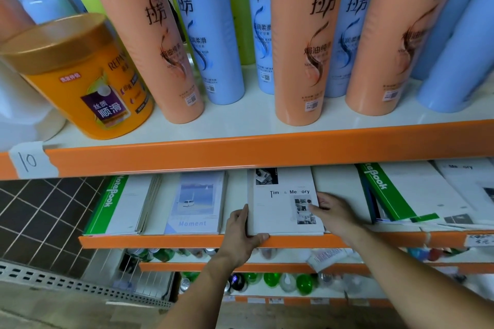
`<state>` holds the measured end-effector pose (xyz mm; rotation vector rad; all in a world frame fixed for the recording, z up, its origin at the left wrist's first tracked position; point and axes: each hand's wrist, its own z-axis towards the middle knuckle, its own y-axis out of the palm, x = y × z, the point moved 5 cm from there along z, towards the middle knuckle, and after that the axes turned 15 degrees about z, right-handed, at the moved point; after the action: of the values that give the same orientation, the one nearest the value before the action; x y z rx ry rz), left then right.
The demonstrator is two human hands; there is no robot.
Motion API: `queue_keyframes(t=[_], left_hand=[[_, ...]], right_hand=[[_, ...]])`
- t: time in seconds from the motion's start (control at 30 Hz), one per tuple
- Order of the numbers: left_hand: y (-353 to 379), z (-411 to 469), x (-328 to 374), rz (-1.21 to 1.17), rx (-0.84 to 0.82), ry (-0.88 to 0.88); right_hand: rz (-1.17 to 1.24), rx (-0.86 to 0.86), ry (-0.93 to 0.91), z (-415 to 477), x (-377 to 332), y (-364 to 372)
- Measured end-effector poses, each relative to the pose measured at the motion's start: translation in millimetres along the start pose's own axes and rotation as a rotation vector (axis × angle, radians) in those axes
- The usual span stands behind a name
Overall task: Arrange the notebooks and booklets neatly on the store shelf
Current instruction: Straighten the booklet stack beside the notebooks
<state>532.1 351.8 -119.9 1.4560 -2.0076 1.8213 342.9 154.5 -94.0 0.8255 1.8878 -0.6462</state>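
A white "Time & Memory" notebook stack [278, 211] lies flat in the middle of the orange-edged shelf [171, 241]. My left hand [242, 232] grips its near left corner, thumb under the front edge. My right hand [334, 212] rests on its right side, with fingers lying across the cover. To the left lie a pale blue "Moment" booklet stack [196, 203] and a green-spined "NoteBook" stack [117, 205]. On the right, more green "NoteBook" copies [395, 192] and white booklets [470, 189] lie skewed and overlapping.
Above, the upper shelf [267, 149] carries tall peach and blue shampoo bottles [302, 43] and an orange jar [80, 75]. Lower shelves hold green bottles [302, 282] and cans. Dark floor tiles [34, 211] show at the left.
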Motion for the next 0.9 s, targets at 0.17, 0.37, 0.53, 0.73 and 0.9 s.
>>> queue_keyframes(t=[0.17,0.37,0.53,0.73,0.9], left_hand=[[2,1,1,0.028,0.069,-0.043],[-3,-1,3,-0.075,0.046,-0.038],[-6,-3,5,-0.07,0.05,-0.031],[-9,-5,4,-0.068,0.004,-0.025],[-10,-9,8,-0.013,-0.019,-0.039]], right_hand=[[-0.042,-0.056,0.001,1,-1,1],[-0.062,-0.075,0.006,7,0,4],[-0.155,-0.074,-0.031,3,1,1],[-0.211,-0.093,-0.073,1,2,-2],[-0.284,-0.079,-0.092,-2,2,-2]])
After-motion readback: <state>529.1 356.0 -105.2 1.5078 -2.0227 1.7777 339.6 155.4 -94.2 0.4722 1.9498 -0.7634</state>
